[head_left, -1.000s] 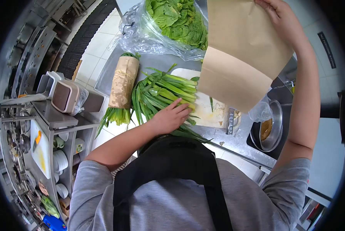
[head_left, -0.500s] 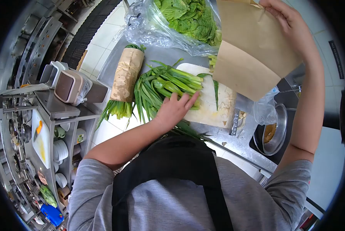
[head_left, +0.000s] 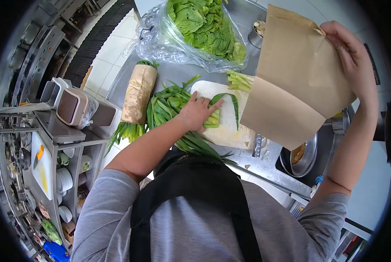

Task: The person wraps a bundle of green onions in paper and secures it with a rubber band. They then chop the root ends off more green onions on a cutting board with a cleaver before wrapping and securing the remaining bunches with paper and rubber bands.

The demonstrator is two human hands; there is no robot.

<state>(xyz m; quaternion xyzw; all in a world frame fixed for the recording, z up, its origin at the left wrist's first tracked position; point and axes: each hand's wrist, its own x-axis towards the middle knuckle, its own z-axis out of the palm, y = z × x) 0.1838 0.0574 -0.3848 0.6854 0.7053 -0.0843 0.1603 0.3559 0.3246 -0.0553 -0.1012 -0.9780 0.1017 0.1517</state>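
Observation:
My left hand [head_left: 197,114] lies across a bunch of leeks [head_left: 167,102], its fingers bent over the pale stalks and its index finger sticking out. The stalk ends rest on a white cutting board [head_left: 217,136]. One loose green leaf [head_left: 236,109] curves over the board beside my fingertips. My right hand [head_left: 350,52] pinches the upper corner of a large brown paper bag [head_left: 298,78], raised above the right part of the board. Behind the bag's left edge, more cut stalks [head_left: 240,81] show in part.
A paper-wrapped bundle of greens [head_left: 138,94] lies to the left. Leafy lettuce [head_left: 206,30] fills an open plastic bag [head_left: 160,46] at the back. A metal container [head_left: 255,38] stands behind the paper bag. Metal bowls [head_left: 306,159] sit at right, near a knife [head_left: 257,145].
My right hand has moved the paper bag outward and lower, uncovering the metal container. My left hand has shifted up over the stalks, and its fingers bend round them more.

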